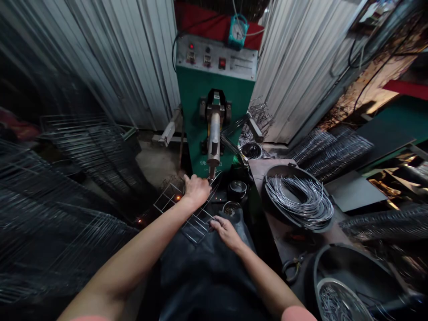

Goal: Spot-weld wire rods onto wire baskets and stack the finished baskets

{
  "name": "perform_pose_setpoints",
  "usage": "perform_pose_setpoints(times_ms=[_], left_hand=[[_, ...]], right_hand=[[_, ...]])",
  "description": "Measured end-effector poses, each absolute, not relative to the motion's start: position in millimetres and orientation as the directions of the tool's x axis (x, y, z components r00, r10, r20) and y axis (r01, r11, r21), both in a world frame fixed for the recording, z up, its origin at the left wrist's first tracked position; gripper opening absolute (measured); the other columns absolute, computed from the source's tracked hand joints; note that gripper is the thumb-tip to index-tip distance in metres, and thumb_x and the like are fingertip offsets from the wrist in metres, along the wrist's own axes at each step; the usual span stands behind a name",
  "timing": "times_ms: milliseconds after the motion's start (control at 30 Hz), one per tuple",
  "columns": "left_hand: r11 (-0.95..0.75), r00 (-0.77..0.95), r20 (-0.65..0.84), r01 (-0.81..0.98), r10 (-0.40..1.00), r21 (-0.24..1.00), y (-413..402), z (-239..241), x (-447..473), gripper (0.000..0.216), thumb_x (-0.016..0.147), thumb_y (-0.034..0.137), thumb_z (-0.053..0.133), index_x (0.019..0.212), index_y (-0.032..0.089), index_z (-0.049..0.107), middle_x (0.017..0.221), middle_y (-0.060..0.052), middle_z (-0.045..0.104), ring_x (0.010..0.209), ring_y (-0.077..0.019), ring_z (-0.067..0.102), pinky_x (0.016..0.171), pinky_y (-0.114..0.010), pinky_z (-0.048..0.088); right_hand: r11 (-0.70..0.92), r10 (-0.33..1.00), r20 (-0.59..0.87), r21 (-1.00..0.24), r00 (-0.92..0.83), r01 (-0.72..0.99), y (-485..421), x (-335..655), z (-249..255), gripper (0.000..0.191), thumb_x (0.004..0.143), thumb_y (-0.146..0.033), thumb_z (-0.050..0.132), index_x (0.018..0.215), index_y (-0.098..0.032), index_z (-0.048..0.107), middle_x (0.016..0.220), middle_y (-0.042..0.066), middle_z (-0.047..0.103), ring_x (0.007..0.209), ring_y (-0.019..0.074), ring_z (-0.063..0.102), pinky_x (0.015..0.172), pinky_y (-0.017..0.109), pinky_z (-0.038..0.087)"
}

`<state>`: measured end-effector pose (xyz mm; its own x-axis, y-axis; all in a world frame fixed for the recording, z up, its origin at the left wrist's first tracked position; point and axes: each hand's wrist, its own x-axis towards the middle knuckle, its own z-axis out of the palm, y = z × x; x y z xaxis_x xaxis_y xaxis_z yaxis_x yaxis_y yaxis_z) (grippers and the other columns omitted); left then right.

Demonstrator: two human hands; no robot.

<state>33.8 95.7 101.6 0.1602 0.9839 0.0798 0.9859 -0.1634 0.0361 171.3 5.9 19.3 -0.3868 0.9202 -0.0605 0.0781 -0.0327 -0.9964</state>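
Observation:
A welded wire grid [196, 224] lies tilted in front of the green spot-welding machine [214, 96], with its far corner close to the machine's lower electrode [211, 171]. My left hand [197, 189] grips the grid's far side, right by the electrode. My right hand [227, 232] holds the near edge of the grid, with its fingers curled over the wires. A dark apron [200, 281] lies below both forearms. Small orange sparks glow on the dark floor [138, 220] beyond the grid.
Stacks of wire grids [90, 156] lean at the left, with more [334, 151] at the right. A black pan holds a coil of silver wire [297, 200] on a workbench [264, 171]. Small metal bowls [237, 189] stand beside the machine. Corrugated metal sheets [294, 71] rise behind.

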Motion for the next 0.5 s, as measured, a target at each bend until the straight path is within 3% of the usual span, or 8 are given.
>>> perform_pose_setpoints(times_ms=[200, 500], left_hand=[[-0.097, 0.097, 0.032, 0.995, 0.995, 0.014, 100, 108, 27, 0.031, 0.082, 0.036, 0.052, 0.089, 0.012, 0.07, 0.09, -0.019, 0.069, 0.096, -0.0338, 0.056, 0.086, -0.05, 0.038], [-0.087, 0.089, -0.038, 0.995, 0.995, 0.042, 112, 112, 28, 0.031, 0.082, 0.038, 0.051, 0.089, 0.015, 0.07, 0.091, -0.016, 0.069, 0.097, -0.0323, 0.057, 0.086, -0.048, 0.041]], right_hand=[[-0.019, 0.907, -0.049, -0.997, -0.417, 0.077, 22, 167, 17, 0.045, 0.077, -0.064, 0.051, 0.068, -0.02, 0.057, 0.063, -0.001, 0.052, 0.06, 0.0136, 0.045, 0.059, 0.025, 0.036], [-0.051, 0.892, -0.072, -0.997, -0.445, 0.058, 21, 161, 22, 0.047, 0.078, -0.064, 0.049, 0.078, -0.019, 0.063, 0.072, 0.001, 0.058, 0.071, 0.0159, 0.053, 0.07, 0.027, 0.041]])
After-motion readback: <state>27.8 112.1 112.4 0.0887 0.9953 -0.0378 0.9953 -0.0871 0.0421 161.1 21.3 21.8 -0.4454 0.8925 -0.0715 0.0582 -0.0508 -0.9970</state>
